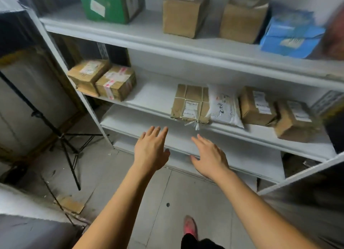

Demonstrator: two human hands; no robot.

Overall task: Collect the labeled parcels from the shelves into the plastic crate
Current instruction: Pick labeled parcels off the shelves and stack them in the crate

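Observation:
Both my hands reach toward a white shelf unit (186,49), fingers straight and empty. My left hand (151,149) and my right hand (209,155) hover just below a flat brown parcel tied with string (191,104) that overhangs the middle shelf's front edge. Right of it lie a white poly mailer (224,107) and two labeled cardboard boxes (257,106), (296,120). At the left end of that shelf are two taped labeled boxes (87,74), (116,82). The plastic crate is out of sight.
The top shelf carries a green box (111,3), two plain cardboard boxes (185,13), (243,17) and a blue box (290,37). A black tripod (61,137) stands on the floor at the left. My pink shoe (190,227) shows below.

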